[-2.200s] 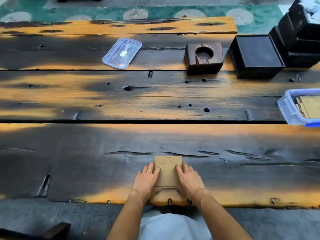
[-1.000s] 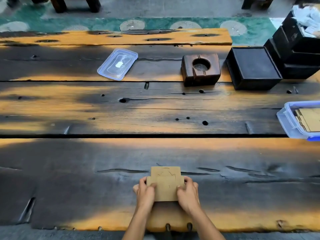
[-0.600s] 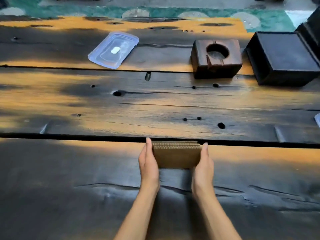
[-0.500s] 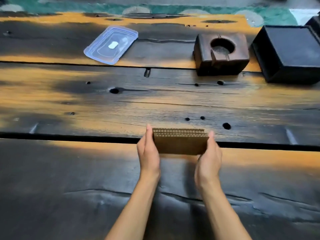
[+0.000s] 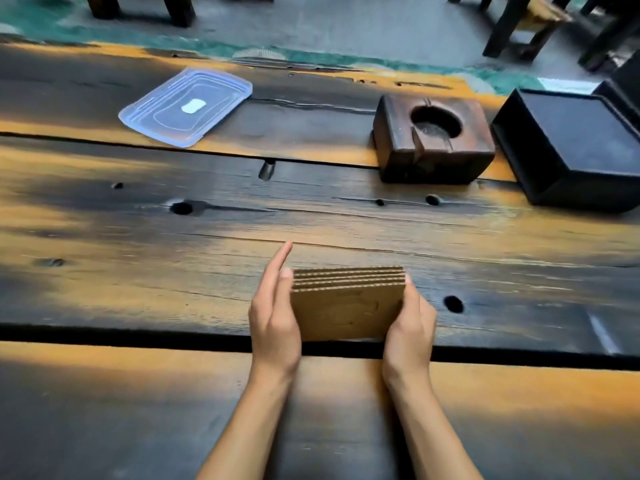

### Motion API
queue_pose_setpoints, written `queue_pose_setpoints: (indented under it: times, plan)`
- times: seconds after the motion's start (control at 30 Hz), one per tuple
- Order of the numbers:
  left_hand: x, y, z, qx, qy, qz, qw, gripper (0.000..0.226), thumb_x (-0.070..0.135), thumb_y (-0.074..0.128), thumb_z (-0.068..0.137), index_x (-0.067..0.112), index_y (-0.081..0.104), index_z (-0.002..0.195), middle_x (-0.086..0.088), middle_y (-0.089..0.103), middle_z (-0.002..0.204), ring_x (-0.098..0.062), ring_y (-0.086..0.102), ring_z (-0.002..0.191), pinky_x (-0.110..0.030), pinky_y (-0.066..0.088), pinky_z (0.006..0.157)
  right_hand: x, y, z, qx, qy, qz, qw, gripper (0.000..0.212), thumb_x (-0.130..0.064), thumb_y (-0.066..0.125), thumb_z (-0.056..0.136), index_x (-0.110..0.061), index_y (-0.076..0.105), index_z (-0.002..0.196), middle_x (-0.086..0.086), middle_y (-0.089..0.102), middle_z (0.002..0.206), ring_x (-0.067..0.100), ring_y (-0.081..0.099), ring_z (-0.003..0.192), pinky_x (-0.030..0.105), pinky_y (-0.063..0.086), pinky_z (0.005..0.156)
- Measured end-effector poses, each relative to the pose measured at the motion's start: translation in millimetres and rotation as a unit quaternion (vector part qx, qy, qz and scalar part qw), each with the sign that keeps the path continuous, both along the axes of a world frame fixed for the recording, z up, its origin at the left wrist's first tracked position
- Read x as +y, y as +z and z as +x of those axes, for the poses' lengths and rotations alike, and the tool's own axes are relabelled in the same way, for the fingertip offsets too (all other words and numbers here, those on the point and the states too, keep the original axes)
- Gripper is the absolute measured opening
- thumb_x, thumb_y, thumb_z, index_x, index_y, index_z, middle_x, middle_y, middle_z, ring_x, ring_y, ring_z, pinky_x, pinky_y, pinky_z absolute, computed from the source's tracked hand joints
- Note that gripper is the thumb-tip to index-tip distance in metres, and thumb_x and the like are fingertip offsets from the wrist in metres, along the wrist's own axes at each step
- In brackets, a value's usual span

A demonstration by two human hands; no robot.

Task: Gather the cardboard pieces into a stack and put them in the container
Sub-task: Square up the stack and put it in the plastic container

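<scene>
I see two bare arms coming up from the bottom, side by side, a little apart. The left hand point(image 5: 275, 318) stands on its edge with the palm facing right. Its fingers point(image 5: 277, 268) are straight and close together, pointing away from me, and they press flat on the left side of the cardboard stack point(image 5: 348, 308). The right hand point(image 5: 408, 327) faces it, palm turned left, curled a bit against the right side of the stack. Only the thumb side and back of that hand show. Both wrists are straight. The stack sits squeezed between the two palms.
</scene>
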State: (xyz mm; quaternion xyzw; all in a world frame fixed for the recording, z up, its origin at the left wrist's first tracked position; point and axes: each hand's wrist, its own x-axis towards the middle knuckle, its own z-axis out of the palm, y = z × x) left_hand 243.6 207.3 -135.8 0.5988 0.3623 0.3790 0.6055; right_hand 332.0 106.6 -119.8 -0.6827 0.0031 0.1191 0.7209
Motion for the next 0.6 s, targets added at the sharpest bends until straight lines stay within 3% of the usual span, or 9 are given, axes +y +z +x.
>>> queue_pose_setpoints:
  times: [0.07, 0.13, 0.2, 0.23, 0.3, 0.33, 0.43, 0.53, 0.6]
  plan:
    - [5.5, 7.0, 6.8, -0.024, -0.018, -0.010, 0.999, 0.054, 0.035, 0.033, 0.100, 0.014, 0.057, 0.143, 0.009, 0.062, 0.142, 0.004, 0.050, 0.135, -0.013, 0.034, 0.114, 2.7, 0.6, 3.0, 0.007, -0.040, -0.003, 0.999, 0.030, -0.014, 0.044, 0.106, -0.009, 0.071, 0.092, 0.005, 0.065, 0.100, -0.004, 0.058, 0.073, 0.001, 0.040, 0.076]
    - [13.4, 7.9, 8.3, -0.042, -0.016, 0.017, 0.999, 0.051, 0.033, 0.032, 0.104, 0.012, 0.057, 0.143, 0.007, 0.071, 0.130, -0.002, 0.056, 0.131, -0.018, 0.036, 0.114, 4.3, 3.3, 6.2, -0.009, -0.034, -0.009, 0.999, 0.033, -0.014, 0.046, 0.105, -0.008, 0.066, 0.081, -0.006, 0.056, 0.085, -0.010, 0.057, 0.066, 0.005, 0.043, 0.071]
    - [18.7, -0.5, 4.3, -0.028, -0.037, 0.046, 0.998, 0.052, 0.036, 0.031, 0.106, 0.009, 0.056, 0.143, 0.014, 0.077, 0.114, -0.007, 0.062, 0.124, -0.040, 0.037, 0.117, 3.3, -2.3, 2.2, -0.090, 0.013, -0.060, 0.994, 0.040, -0.008, 0.044, 0.105, 0.011, 0.064, 0.075, -0.008, 0.052, 0.064, -0.002, 0.057, 0.062, 0.013, 0.042, 0.062]
    - [20.3, -8.5, 2.3, -0.018, -0.048, 0.050, 0.997, 0.055, 0.039, 0.029, 0.104, 0.009, 0.056, 0.142, 0.014, 0.077, 0.113, -0.011, 0.063, 0.123, -0.051, 0.037, 0.115, 2.6, -11.1, 0.2, -0.132, 0.030, -0.097, 0.986, 0.038, -0.007, 0.042, 0.103, 0.003, 0.071, 0.081, -0.011, 0.059, 0.064, -0.012, 0.057, 0.067, 0.007, 0.041, 0.066]
    - [20.7, -21.7, -1.7, -0.015, -0.059, 0.050, 0.997, 0.052, 0.042, 0.027, 0.104, 0.019, 0.056, 0.141, 0.001, 0.077, 0.112, -0.025, 0.065, 0.119, -0.063, 0.037, 0.108, 0.0, -30.3, -2.7, -0.170, 0.036, -0.141, 0.975, 0.038, -0.014, 0.036, 0.098, -0.018, 0.073, 0.106, -0.005, 0.074, 0.095, -0.013, 0.053, 0.094, 0.011, 0.039, 0.089]
    - [22.2, -22.6, -1.5, -0.012, -0.056, 0.046, 0.997, 0.050, 0.042, 0.026, 0.104, 0.025, 0.060, 0.136, -0.003, 0.077, 0.114, -0.029, 0.064, 0.120, -0.064, 0.037, 0.108, 0.9, -34.4, -2.2, -0.171, 0.047, -0.165, 0.970, 0.046, -0.021, 0.032, 0.096, -0.009, 0.073, 0.112, 0.012, 0.074, 0.105, 0.004, 0.054, 0.102, 0.020, 0.036, 0.094]
    - [22.9, -20.5, 1.7, -0.014, -0.061, 0.022, 0.998, 0.052, 0.038, 0.026, 0.103, 0.025, 0.075, 0.115, -0.004, 0.073, 0.123, -0.026, 0.060, 0.127, -0.057, 0.036, 0.114, 0.0, -30.2, -1.8, -0.160, 0.049, -0.203, 0.965, 0.061, -0.030, 0.028, 0.093, 0.012, 0.065, 0.118, 0.030, 0.066, 0.115, 0.022, 0.052, 0.109, 0.024, 0.029, 0.092]
    - [7.1, -2.4, -3.5, 0.012, -0.044, -0.035, 0.998, 0.047, 0.034, 0.029, 0.103, 0.026, 0.074, 0.115, 0.004, 0.074, 0.122, -0.011, 0.060, 0.126, -0.030, 0.037, 0.116, -6.5, -3.1, -11.9, -0.033, 0.048, -0.201, 0.978, 0.035, -0.008, 0.038, 0.106, 0.002, 0.064, 0.126, 0.027, 0.061, 0.127, 0.033, 0.050, 0.125, 0.017, 0.026, 0.095]
    - [-9.2, 0.0, -15.3, 0.048, -0.050, -0.085, 0.994, 0.042, 0.030, 0.034, 0.107, 0.022, 0.075, 0.111, 0.013, 0.076, 0.115, -0.006, 0.061, 0.122, -0.024, 0.036, 0.114, -23.4, 12.3, -28.4, 0.016, 0.036, -0.196, 0.980, 0.038, -0.018, 0.040, 0.104, -0.001, 0.067, 0.124, 0.024, 0.063, 0.130, 0.033, 0.052, 0.127, 0.018, 0.030, 0.097]
